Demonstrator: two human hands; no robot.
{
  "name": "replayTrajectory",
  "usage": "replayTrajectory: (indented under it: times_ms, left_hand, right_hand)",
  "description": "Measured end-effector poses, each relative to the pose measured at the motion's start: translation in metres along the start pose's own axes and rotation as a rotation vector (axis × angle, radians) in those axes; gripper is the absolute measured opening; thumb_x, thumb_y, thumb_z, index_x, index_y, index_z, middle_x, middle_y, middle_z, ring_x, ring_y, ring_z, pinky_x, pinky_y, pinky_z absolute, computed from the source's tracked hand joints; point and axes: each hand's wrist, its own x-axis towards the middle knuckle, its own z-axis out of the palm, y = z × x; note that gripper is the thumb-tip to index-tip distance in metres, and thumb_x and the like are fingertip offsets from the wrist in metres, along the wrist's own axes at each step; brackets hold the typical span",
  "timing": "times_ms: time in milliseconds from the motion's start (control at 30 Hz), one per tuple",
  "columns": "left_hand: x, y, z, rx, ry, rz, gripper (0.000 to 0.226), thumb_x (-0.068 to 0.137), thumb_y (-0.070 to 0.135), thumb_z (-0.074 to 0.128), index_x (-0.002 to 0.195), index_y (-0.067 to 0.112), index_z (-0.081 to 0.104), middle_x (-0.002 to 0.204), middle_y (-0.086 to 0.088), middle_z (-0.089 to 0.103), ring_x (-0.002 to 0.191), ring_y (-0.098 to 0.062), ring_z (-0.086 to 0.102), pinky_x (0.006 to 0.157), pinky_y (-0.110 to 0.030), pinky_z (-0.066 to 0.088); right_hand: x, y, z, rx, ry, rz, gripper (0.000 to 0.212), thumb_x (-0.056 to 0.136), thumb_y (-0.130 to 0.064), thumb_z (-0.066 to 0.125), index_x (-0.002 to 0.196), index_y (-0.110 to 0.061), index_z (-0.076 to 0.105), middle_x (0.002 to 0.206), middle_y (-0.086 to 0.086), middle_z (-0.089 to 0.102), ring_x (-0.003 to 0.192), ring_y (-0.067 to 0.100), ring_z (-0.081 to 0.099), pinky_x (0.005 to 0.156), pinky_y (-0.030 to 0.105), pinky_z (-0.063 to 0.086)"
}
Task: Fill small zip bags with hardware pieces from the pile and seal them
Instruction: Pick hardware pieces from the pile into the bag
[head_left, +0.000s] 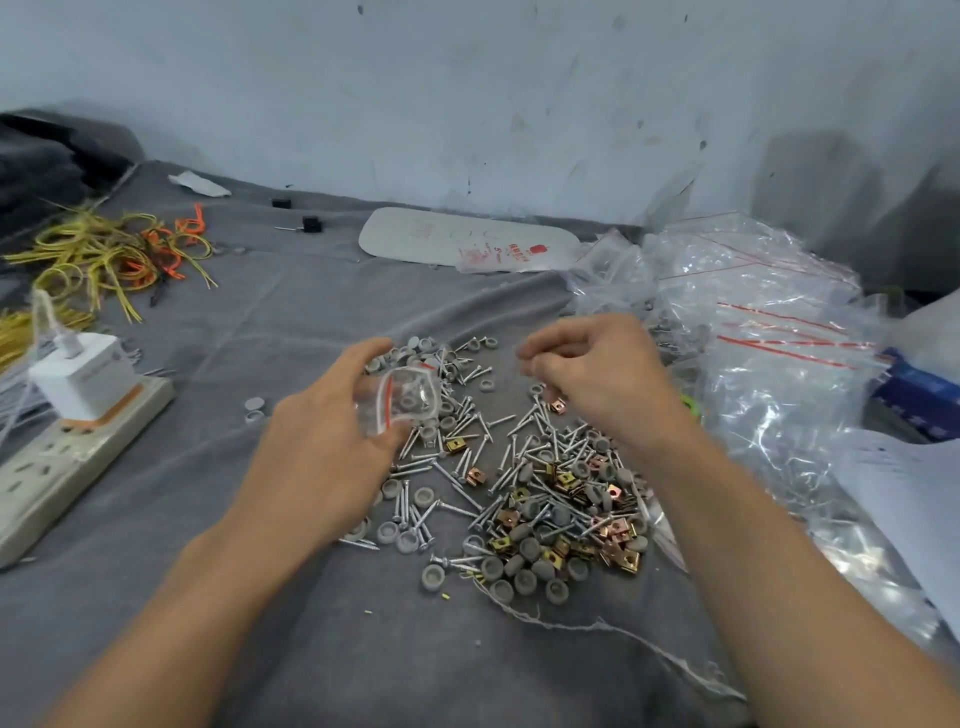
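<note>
The left hand (322, 441) is curled round a small clear zip bag with a red seal strip (410, 397). The right hand (602, 384) is held just right of the bag, apart from it, fingers curled; whether a piece is pinched cannot be told. A pile of silver screws, grey caps and brass clips (545, 493) is spread on grey cloth (260, 322) beneath, thickest nearer the right hand.

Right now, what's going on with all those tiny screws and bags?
A person is packing hardware. Their left hand grips a small zip bag with pieces inside, above the pile of screws, caps and clips. The right hand hangs over it, fingers curled; whether it holds anything is blurred. More bags lie heaped at right.
</note>
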Motion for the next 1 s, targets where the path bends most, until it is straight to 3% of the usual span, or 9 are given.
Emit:
replayTrajectory:
  times_ms: [67, 167, 300, 467, 700, 800, 867, 933, 1000]
  left_hand:
    - [0.0, 0.0, 0.0, 0.006, 0.001, 0.001, 0.067, 0.084, 0.035, 0.075, 0.14, 0.047, 0.04, 0.118, 0.012, 0.072, 0.11, -0.026, 0.066, 0.086, -0.036, 0.044]
    - [-0.001, 0.002, 0.002, -0.001, -0.015, -0.001, 0.066, 0.085, 0.036, 0.075, 0.139, 0.048, 0.04, 0.117, 0.011, 0.073, 0.104, -0.028, 0.066, 0.083, -0.036, 0.045]
    - [-0.002, 0.003, 0.002, 0.021, -0.024, -0.019, 0.067, 0.084, 0.038, 0.075, 0.14, 0.05, 0.039, 0.12, 0.01, 0.072, 0.102, -0.031, 0.067, 0.086, -0.04, 0.05]
    - [0.0, 0.003, 0.003, 0.052, -0.048, -0.031, 0.067, 0.085, 0.036, 0.074, 0.14, 0.049, 0.037, 0.12, 0.013, 0.072, 0.103, -0.03, 0.067, 0.083, -0.039, 0.05]
    - [0.0, 0.004, 0.003, 0.055, -0.047, -0.03, 0.067, 0.085, 0.034, 0.072, 0.138, 0.053, 0.036, 0.118, 0.009, 0.072, 0.092, -0.031, 0.067, 0.077, -0.04, 0.053]
    - [0.0, 0.005, 0.001, 0.04, -0.043, -0.038, 0.066, 0.085, 0.035, 0.071, 0.137, 0.054, 0.035, 0.118, 0.008, 0.073, 0.095, -0.031, 0.068, 0.079, -0.041, 0.053]
    - [0.0, 0.006, 0.0, 0.029, -0.042, -0.043, 0.065, 0.086, 0.035, 0.071, 0.136, 0.056, 0.035, 0.117, 0.008, 0.073, 0.093, -0.03, 0.067, 0.079, -0.04, 0.052]
    - [0.0, 0.007, 0.0, 0.021, -0.051, -0.047, 0.066, 0.087, 0.034, 0.072, 0.136, 0.056, 0.034, 0.116, 0.009, 0.072, 0.087, -0.026, 0.068, 0.08, -0.041, 0.054]
    - [-0.001, 0.007, 0.0, 0.004, -0.065, -0.053, 0.067, 0.087, 0.034, 0.073, 0.137, 0.056, 0.034, 0.115, 0.013, 0.072, 0.078, -0.02, 0.068, 0.08, -0.041, 0.055]
  right_hand:
    - [0.008, 0.023, -0.029, -0.303, 0.1, 0.062, 0.031, 0.087, -0.01, 0.076, 0.068, -0.034, 0.075, 0.063, -0.018, 0.071, 0.051, -0.004, 0.063, 0.045, 0.009, 0.041]
    - [0.017, 0.051, -0.043, -0.535, 0.052, 0.113, 0.039, 0.084, -0.01, 0.076, 0.061, -0.04, 0.069, 0.059, -0.027, 0.06, 0.05, -0.008, 0.055, 0.041, 0.006, 0.034]
    - [0.03, 0.062, -0.029, -0.561, -0.023, 0.095, 0.016, 0.086, -0.017, 0.078, 0.085, -0.033, 0.082, 0.08, -0.017, 0.075, 0.061, -0.009, 0.057, 0.05, 0.006, 0.035]
    - [0.039, 0.065, 0.007, -0.595, -0.035, 0.049, 0.009, 0.086, -0.026, 0.08, 0.094, -0.026, 0.083, 0.091, -0.003, 0.079, 0.08, 0.014, 0.069, 0.083, 0.032, 0.058]
    - [0.051, 0.073, 0.013, -0.66, -0.033, 0.091, 0.014, 0.093, -0.022, 0.069, 0.089, -0.016, 0.081, 0.087, 0.006, 0.076, 0.081, 0.023, 0.069, 0.073, 0.03, 0.053]
    - [0.048, 0.073, 0.001, -0.566, -0.063, 0.076, 0.017, 0.097, -0.02, 0.066, 0.092, -0.018, 0.082, 0.07, -0.008, 0.069, 0.057, 0.003, 0.061, 0.051, 0.016, 0.042]
    - [0.041, 0.072, -0.008, -0.429, -0.067, 0.076, 0.018, 0.097, -0.019, 0.067, 0.085, -0.022, 0.08, 0.056, -0.017, 0.061, 0.041, -0.002, 0.053, 0.038, 0.011, 0.034]
    - [0.034, 0.068, -0.015, -0.267, -0.077, 0.091, 0.021, 0.096, -0.021, 0.069, 0.078, -0.025, 0.078, 0.057, -0.011, 0.069, 0.043, 0.0, 0.052, 0.043, 0.016, 0.04]
    - [0.027, 0.058, -0.019, -0.125, -0.14, 0.106, 0.02, 0.095, -0.021, 0.07, 0.077, -0.025, 0.08, 0.071, -0.006, 0.076, 0.058, 0.007, 0.06, 0.056, 0.027, 0.05]
